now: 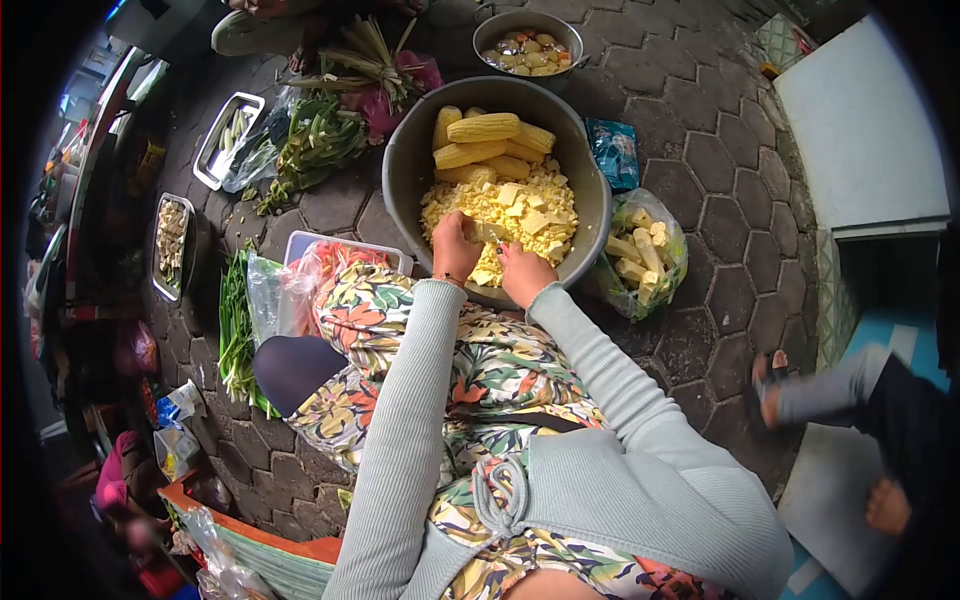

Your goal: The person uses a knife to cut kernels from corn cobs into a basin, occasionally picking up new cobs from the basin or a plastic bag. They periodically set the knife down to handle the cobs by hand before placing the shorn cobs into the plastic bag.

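Observation:
My left hand (455, 248) is closed around a yellow corn cob (487, 231), mostly covered by my fingers. Close beside it, my right hand (525, 275) has its fingers curled at the near end of the cob. A small pale glint shows at its fingertips, too little to name. Both hands are over a large grey basin (395, 190). Cut corn kernels (560, 190) and flat cut chunks fill the near part of it. Whole peeled corn cobs (484, 127) are piled at its far side.
Right of the basin lie a bag of stripped cobs (640, 255) and a blue packet (613, 153). A metal pot (528, 25) stands behind. Leafy greens (318, 140), spring onions (236, 330) and trays (208, 160) are at left. Another person's leg (825, 390) is at right.

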`<state>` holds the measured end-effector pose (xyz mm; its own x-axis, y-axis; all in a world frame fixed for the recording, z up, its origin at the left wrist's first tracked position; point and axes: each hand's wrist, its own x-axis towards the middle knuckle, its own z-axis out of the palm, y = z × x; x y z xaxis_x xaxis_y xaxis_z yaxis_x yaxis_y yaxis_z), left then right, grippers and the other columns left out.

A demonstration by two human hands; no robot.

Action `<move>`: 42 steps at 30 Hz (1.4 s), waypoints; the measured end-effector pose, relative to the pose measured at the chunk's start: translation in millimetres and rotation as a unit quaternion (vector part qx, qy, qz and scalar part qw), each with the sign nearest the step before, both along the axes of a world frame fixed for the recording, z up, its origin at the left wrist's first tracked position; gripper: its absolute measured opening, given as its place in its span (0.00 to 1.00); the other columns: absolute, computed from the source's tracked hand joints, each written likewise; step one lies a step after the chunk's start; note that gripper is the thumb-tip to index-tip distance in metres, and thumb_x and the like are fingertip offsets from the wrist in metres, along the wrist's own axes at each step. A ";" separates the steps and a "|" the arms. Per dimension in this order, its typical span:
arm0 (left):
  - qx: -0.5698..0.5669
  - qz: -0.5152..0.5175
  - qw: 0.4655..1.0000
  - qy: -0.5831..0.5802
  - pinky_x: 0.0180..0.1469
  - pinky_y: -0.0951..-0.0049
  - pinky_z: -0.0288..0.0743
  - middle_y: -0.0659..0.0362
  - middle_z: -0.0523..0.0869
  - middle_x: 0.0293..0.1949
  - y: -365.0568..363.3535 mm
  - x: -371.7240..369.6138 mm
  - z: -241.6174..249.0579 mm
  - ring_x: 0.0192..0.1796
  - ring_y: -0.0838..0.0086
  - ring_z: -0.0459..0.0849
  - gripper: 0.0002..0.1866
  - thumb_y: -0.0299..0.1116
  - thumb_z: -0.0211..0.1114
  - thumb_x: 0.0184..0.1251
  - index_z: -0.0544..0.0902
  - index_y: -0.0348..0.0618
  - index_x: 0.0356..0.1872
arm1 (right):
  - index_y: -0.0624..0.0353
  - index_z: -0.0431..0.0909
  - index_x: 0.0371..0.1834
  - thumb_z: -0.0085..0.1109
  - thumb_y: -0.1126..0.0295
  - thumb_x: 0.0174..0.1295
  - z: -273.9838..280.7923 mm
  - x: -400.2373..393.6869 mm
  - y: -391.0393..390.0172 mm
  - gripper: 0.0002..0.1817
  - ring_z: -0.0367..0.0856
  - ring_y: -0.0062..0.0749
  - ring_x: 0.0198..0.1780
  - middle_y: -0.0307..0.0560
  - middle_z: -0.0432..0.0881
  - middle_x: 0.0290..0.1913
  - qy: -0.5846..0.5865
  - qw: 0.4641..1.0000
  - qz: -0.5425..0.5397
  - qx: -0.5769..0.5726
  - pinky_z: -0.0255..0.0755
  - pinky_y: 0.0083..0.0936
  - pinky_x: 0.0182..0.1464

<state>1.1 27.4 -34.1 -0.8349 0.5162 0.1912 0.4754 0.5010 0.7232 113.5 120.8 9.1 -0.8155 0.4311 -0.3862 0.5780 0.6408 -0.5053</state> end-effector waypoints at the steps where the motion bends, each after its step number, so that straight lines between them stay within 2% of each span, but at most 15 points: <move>1: 0.002 0.000 1.000 0.000 0.31 0.71 0.71 0.55 0.76 0.23 1.8 -0.3 -1.6 0.28 0.64 0.77 0.14 0.23 0.69 0.29 0.74 0.38 0.23 | 0.62 0.67 0.40 0.41 0.59 0.62 0.4 -0.3 2.0 0.16 0.78 0.55 0.33 0.60 0.78 0.27 0.000 1.000 0.000 0.002 0.70 0.46 0.36; 9: 0.022 0.006 1.000 0.014 0.30 0.73 0.72 0.55 0.78 0.23 4.9 -0.5 -10.4 0.27 0.67 0.78 0.12 0.22 0.68 0.30 0.77 0.38 0.23 | 0.63 0.66 0.38 0.41 0.59 0.63 11.4 -4.5 2.5 0.15 0.80 0.51 0.35 0.57 0.80 0.30 -0.026 0.999 0.025 0.034 0.71 0.43 0.38; 16: 0.015 0.003 1.000 0.010 0.30 0.73 0.73 0.55 0.79 0.23 7.8 5.5 -4.4 0.28 0.67 0.79 0.13 0.23 0.68 0.30 0.78 0.37 0.24 | 0.63 0.67 0.39 0.41 0.60 0.64 -3.4 -13.2 0.2 0.15 0.79 0.50 0.39 0.57 0.80 0.33 -0.055 0.998 -0.012 0.015 0.72 0.42 0.40; 19: 0.009 0.009 0.999 0.032 0.30 0.73 0.73 0.55 0.79 0.23 9.8 4.9 -6.0 0.27 0.67 0.79 0.13 0.23 0.69 0.30 0.78 0.37 0.24 | 0.63 0.67 0.41 0.41 0.61 0.64 -11.4 -19.0 8.4 0.15 0.79 0.49 0.41 0.57 0.79 0.35 -0.049 0.999 0.003 -0.009 0.72 0.41 0.41; 21: 0.011 0.005 1.000 0.008 0.30 0.73 0.73 0.55 0.79 0.23 8.5 2.3 -4.1 0.27 0.67 0.79 0.13 0.23 0.69 0.30 0.78 0.37 0.24 | 0.62 0.69 0.42 0.41 0.62 0.63 -6.8 -14.2 11.0 0.14 0.78 0.48 0.42 0.57 0.79 0.38 -0.070 0.996 0.058 0.003 0.72 0.40 0.42; 23: 0.011 0.010 1.000 -0.004 0.31 0.73 0.74 0.55 0.79 0.23 8.8 -0.8 -2.4 0.27 0.68 0.79 0.13 0.24 0.69 0.29 0.78 0.37 0.23 | 0.61 0.71 0.43 0.42 0.63 0.62 -6.5 -7.8 11.5 0.14 0.78 0.48 0.42 0.55 0.79 0.38 -0.090 0.996 0.019 -0.003 0.72 0.40 0.44; 25: 0.044 -0.021 0.999 -0.013 0.31 0.68 0.70 0.53 0.77 0.23 10.9 0.6 -3.3 0.27 0.61 0.76 0.11 0.23 0.66 0.30 0.78 0.37 0.23 | 0.63 0.70 0.41 0.44 0.64 0.61 -21.0 -2.7 14.8 0.14 0.77 0.53 0.39 0.61 0.78 0.35 -0.018 0.999 0.045 -0.011 0.71 0.42 0.42; 26: 0.018 -0.035 0.999 0.025 0.30 0.73 0.74 0.55 0.79 0.23 10.8 -1.3 -5.0 0.27 0.67 0.79 0.13 0.23 0.69 0.29 0.78 0.38 0.24 | 0.64 0.71 0.40 0.44 0.64 0.61 -32.1 -9.2 17.7 0.14 0.78 0.53 0.39 0.62 0.78 0.35 -0.018 0.999 0.048 -0.003 0.71 0.42 0.41; 29: 0.001 -0.016 1.000 0.010 0.30 0.73 0.73 0.55 0.79 0.23 11.5 1.3 -1.5 0.27 0.68 0.79 0.13 0.24 0.69 0.30 0.79 0.38 0.24 | 0.64 0.72 0.40 0.44 0.64 0.61 -50.4 -28.7 24.1 0.14 0.78 0.52 0.40 0.62 0.78 0.36 -0.045 0.998 0.043 -0.006 0.71 0.41 0.42; 32: 0.001 -0.009 1.000 -0.024 0.33 0.69 0.73 0.52 0.77 0.25 6.7 4.2 3.7 0.28 0.61 0.78 0.14 0.23 0.67 0.30 0.79 0.37 0.26 | 0.64 0.71 0.43 0.45 0.63 0.61 -36.8 -14.5 14.7 0.16 0.78 0.49 0.43 0.59 0.78 0.39 -0.082 0.996 0.036 -0.009 0.71 0.39 0.45; 36: 0.013 -0.021 1.000 -0.015 0.33 0.69 0.73 0.52 0.78 0.25 8.1 5.5 0.4 0.29 0.60 0.78 0.14 0.23 0.67 0.30 0.79 0.37 0.27 | 0.63 0.74 0.43 0.44 0.63 0.61 -55.8 -20.8 21.3 0.16 0.78 0.45 0.46 0.56 0.78 0.44 -0.109 0.994 0.022 -0.005 0.72 0.37 0.47; 37: 0.005 -0.024 1.000 -0.011 0.33 0.70 0.73 0.53 0.78 0.25 9.0 10.5 -0.2 0.29 0.62 0.78 0.15 0.24 0.68 0.30 0.79 0.37 0.27 | 0.63 0.75 0.43 0.43 0.64 0.61 -67.9 -25.7 26.1 0.16 0.78 0.45 0.47 0.55 0.78 0.45 -0.113 0.993 0.021 0.013 0.71 0.37 0.48; 38: -0.002 -0.029 1.000 -0.004 0.33 0.71 0.73 0.54 0.79 0.25 9.0 12.1 1.7 0.29 0.65 0.79 0.15 0.25 0.69 0.30 0.79 0.36 0.27 | 0.62 0.77 0.44 0.42 0.64 0.61 -83.3 -31.7 32.4 0.17 0.77 0.45 0.49 0.55 0.77 0.48 -0.173 0.984 0.035 0.008 0.71 0.36 0.50; 39: -0.008 -0.032 0.999 0.010 0.33 0.72 0.73 0.54 0.79 0.26 10.3 8.0 3.5 0.29 0.67 0.79 0.16 0.26 0.70 0.30 0.79 0.36 0.27 | 0.62 0.77 0.44 0.42 0.64 0.61 -83.8 -33.1 34.8 0.17 0.77 0.45 0.49 0.55 0.77 0.48 -0.164 0.986 0.031 0.008 0.71 0.36 0.50; 42: -0.008 -0.004 1.000 -0.009 0.34 0.69 0.72 0.53 0.78 0.26 5.9 2.8 5.4 0.29 0.63 0.78 0.16 0.27 0.70 0.30 0.79 0.36 0.28 | 0.59 0.76 0.46 0.44 0.62 0.59 -81.6 -34.4 39.4 0.18 0.75 0.44 0.52 0.56 0.76 0.50 -0.185 0.982 0.045 -0.012 0.70 0.36 0.51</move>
<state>3.8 33.3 -28.7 -0.8339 0.5257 0.1683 0.4665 0.5083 0.7239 79.2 160.3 -72.5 -0.6527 0.3504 -0.6718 0.6656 0.6887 -0.2875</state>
